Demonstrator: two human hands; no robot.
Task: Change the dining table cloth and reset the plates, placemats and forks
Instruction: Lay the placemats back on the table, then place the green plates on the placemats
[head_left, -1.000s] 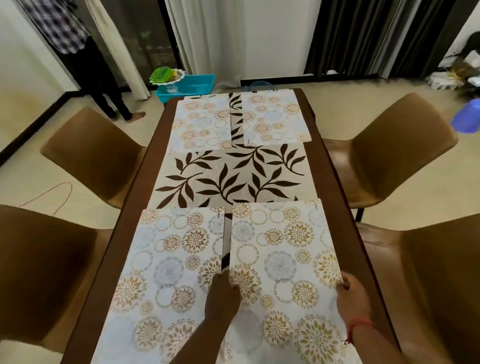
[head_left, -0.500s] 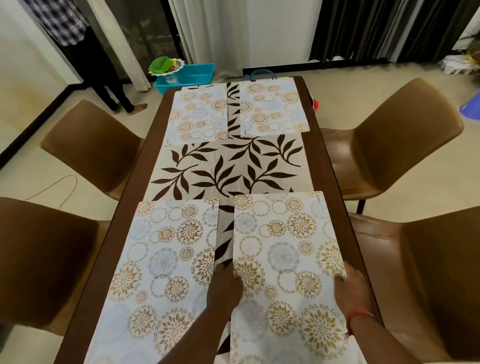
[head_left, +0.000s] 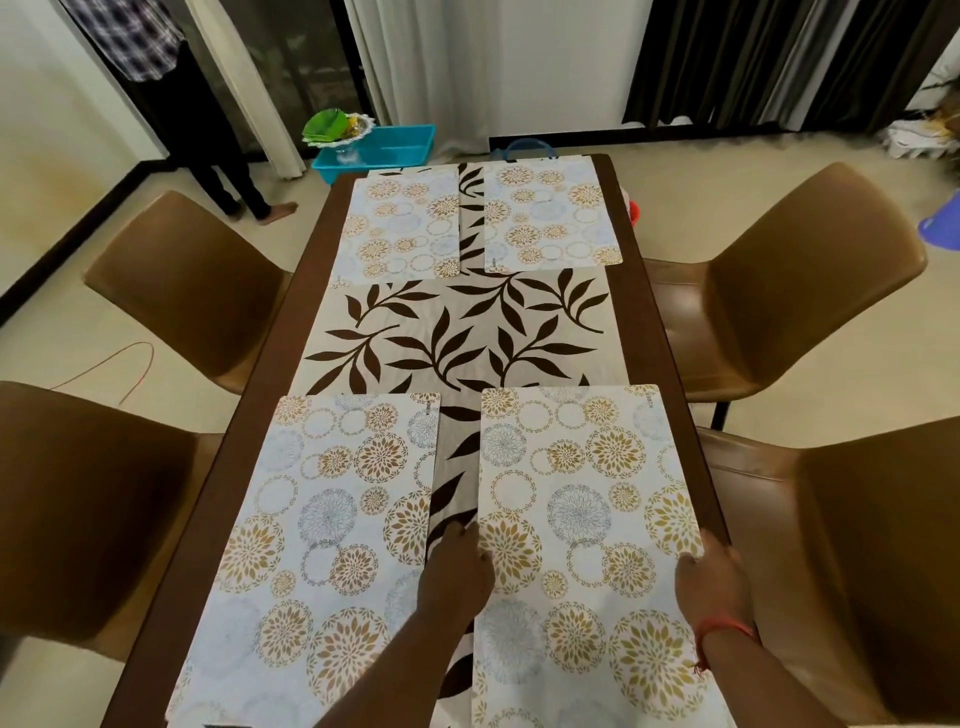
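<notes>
Squaring the near-right placemat (head_left: 582, 519): left hand (head_left: 457, 571) and right hand (head_left: 711, 582) grip its side edges, fingers curled. Next: plates, forks; none visible.

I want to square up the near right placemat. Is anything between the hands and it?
Nothing visible. The left hand touches the near right placemat at its inner edge, and the right hand at its outer edge. Nothing lies on the placemat.

My arms are bare, no sleeves showing. A thin red thread band (head_left: 724, 631) circles my right wrist, its end dangling.
</notes>
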